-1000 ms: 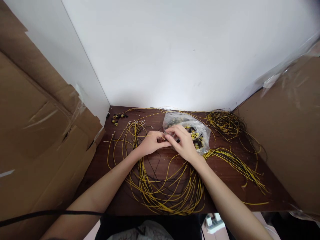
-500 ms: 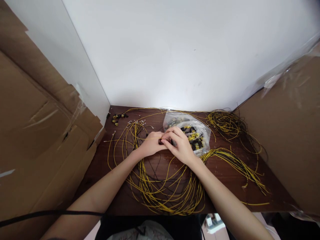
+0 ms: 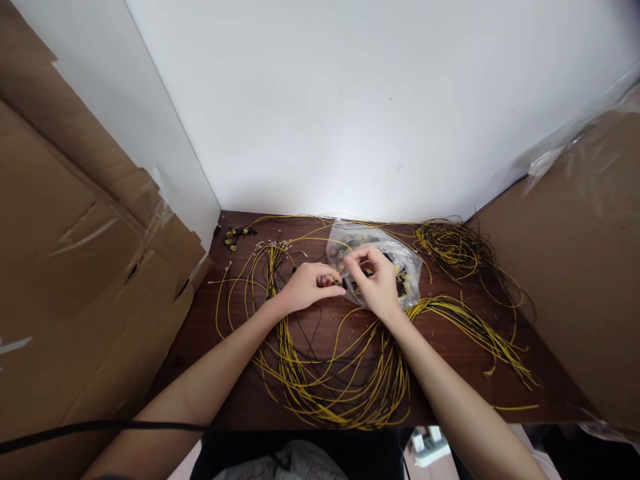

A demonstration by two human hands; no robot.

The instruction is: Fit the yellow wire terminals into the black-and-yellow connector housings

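Standing here watching somebody at a brown bench (image 3: 210,313). Left hand (image 3: 309,287) has a small black part (image 3: 343,284) pinched at its fingertips, about mid-bench, toward the far edge. Right hand (image 3: 379,283) is just beside it, thumb and finger brought together on a thin yellow wire (image 3: 327,239) that arcs over from the left. Both hands are right by a clear plastic bag (image 3: 340,231) full of yellow and black bits (image 3: 401,283). Big loop of yellow and black wires (image 3: 360,417) runs down to the near edge, loose ends fanning out toward the near right corner. There's also a tangled wire heap (image 3: 445,247) near the far right corner and a few connectors (image 3: 231,237) by the far left corner.
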